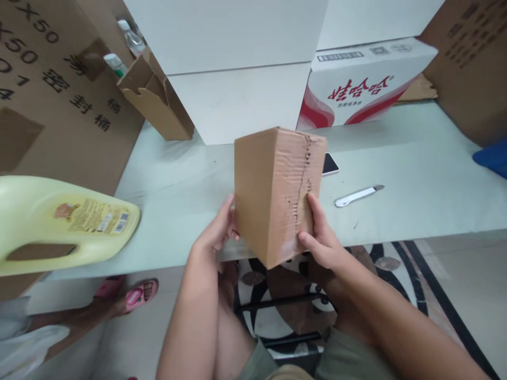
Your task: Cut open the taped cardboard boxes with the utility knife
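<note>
A brown cardboard box (255, 195) is held tilted over the table's front edge, with a crumpled, taped seam running down its right face. My left hand (222, 227) is at its lower left side, some of the fingers hidden behind the box. On the seamed face lie the thumb and a finger of my right hand (320, 235), gripping the lower right part. To the right on the table rests a white utility knife (358, 196) with its blade out. Partly covered by the box, a phone (330, 163) lies behind it.
A pale yellow jug (91, 221) lies at the left. Behind stand white boxes (241, 103), a red-and-white printed carton (356, 92), and an opened cardboard holder (158, 100) near bottles (130, 37). Large cartons (59, 121) flank the table (415, 158). Another person's foot (140, 295) shows lower left.
</note>
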`<state>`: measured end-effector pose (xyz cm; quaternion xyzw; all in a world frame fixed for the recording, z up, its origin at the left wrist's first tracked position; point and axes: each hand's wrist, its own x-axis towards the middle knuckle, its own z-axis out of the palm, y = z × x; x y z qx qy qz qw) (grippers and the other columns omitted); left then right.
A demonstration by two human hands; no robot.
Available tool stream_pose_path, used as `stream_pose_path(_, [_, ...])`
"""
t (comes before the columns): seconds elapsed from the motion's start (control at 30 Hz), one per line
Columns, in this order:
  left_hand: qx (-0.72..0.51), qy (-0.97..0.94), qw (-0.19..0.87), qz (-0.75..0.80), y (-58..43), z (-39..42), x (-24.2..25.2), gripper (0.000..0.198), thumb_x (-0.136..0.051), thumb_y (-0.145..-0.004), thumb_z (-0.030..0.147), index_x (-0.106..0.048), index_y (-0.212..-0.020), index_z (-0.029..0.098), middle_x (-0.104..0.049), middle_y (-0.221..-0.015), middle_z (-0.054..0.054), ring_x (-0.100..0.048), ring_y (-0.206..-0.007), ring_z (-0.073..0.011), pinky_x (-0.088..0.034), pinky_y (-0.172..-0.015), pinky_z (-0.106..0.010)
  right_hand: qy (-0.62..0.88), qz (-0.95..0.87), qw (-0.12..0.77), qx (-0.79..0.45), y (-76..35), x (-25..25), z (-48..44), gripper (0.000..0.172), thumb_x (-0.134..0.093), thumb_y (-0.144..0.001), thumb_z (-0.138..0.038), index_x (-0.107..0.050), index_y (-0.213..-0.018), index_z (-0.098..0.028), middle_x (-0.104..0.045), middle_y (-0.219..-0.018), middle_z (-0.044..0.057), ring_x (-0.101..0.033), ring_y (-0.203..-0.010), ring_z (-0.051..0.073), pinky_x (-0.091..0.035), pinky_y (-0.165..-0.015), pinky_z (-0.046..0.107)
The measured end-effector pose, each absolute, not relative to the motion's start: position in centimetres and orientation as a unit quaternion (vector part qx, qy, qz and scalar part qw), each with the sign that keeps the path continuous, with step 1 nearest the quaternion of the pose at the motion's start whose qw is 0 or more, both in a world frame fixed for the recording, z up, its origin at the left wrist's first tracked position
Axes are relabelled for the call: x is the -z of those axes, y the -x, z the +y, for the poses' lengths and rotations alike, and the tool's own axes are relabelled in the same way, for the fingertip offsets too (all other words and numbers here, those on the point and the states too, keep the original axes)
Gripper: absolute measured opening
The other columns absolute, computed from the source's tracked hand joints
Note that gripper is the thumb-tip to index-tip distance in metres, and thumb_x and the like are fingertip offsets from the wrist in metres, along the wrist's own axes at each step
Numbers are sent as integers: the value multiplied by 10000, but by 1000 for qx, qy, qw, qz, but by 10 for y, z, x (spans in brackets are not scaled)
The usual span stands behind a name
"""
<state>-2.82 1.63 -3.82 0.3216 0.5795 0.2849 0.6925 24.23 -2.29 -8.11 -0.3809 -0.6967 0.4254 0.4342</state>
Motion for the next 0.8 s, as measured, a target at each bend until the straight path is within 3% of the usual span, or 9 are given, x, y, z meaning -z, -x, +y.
stream_pose_path(0.07, [-199,-372,700,576,30,14,36,699,-497,-707,874,-602,-642,186,-600,-540,-71,-549,-467,-156,-215,-432,-237,392,-648,472,-450,-242,79,-21,856,-548,-971,-657,-130,-1670,-391,-332,-1720,62,-389,-1567,303,-335,-1301,554])
stream_pose_path(0.17, [-132,-422,674,591,40,12,32,729,-452,-741,868,-656,-670,172,-665,-572,-110,-518,-418,-151,-134,-425,-254,380,-610,490,-493,-238,69,-17,707,-590,-934,-687,-392,-1537,-377,-505,-1576,68,-537,-1427,310,-449,-1220,545])
stream_pose_path(0.27, [-124,-457,602,643,54,12,31,730,-458,-782,864,-636,-575,187,-571,-446,-69,-296,-344,-103,-117,-405,-266,391,-615,467,-500,-228,56,-13,577,-650,-918,-639,-538,-1397,-337,-555,-1524,66,-545,-1415,316,-440,-1229,527])
stream_pose_path(0.37, [-217,-468,503,694,69,11,33,627,-638,-741,809,-713,-711,187,-609,-499,-55,-385,-388,-127,-226,-405,-260,416,-616,458,-487,-217,50,-10,598,-640,-911,-666,-554,-1398,-330,-508,-1590,70,-493,-1471,337,-412,-1246,548])
stream_pose_path(0.47, [-466,-444,411,645,81,10,37,677,-791,-668,715,-702,-1159,256,-778,-1033,-110,-714,-779,-223,-519,-597,-295,407,-620,471,-477,-204,55,-7,657,-614,-895,-724,-566,-1415,-325,-465,-1634,85,-448,-1514,351,-387,-1257,574])
stream_pose_path(0.53, [-587,-450,364,566,87,8,41,773,-779,-670,739,-616,-1316,347,-652,-1429,-111,-668,-1254,-296,-592,-874,-376,369,-640,475,-479,-195,60,-6,678,-613,-897,-723,-559,-1445,-328,-441,-1657,91,-404,-1553,346,-345,-1282,576])
stream_pose_path(0.6, [-623,-480,344,514,89,7,46,802,-729,-680,804,-578,-1361,409,-443,-1657,-62,-427,-1537,-335,-534,-1078,-461,331,-659,463,-491,-186,63,-7,672,-609,-921,-690,-534,-1487,-334,-406,-1687,91,-357,-1588,330,-301,-1305,567])
stream_pose_path(0.67, [-600,-515,351,502,86,6,53,837,-724,-671,835,-575,-1379,414,-279,-1750,-26,-246,-1631,-357,-436,-1207,-514,319,-666,442,-510,-180,64,-8,666,-591,-946,-667,-510,-1518,-336,-387,-1703,92,-347,-1597,317,-293,-1311,555])
stream_pose_path(0.8, [-549,-553,369,507,75,7,63,803,-795,-681,761,-593,-1351,366,-217,-1768,-44,-212,-1643,-362,-310,-1311,-518,351,-648,423,-528,-180,60,-10,705,-549,-943,-719,-504,-1531,-332,-396,-1701,92,-386,-1575,327,-377,-1265,553])
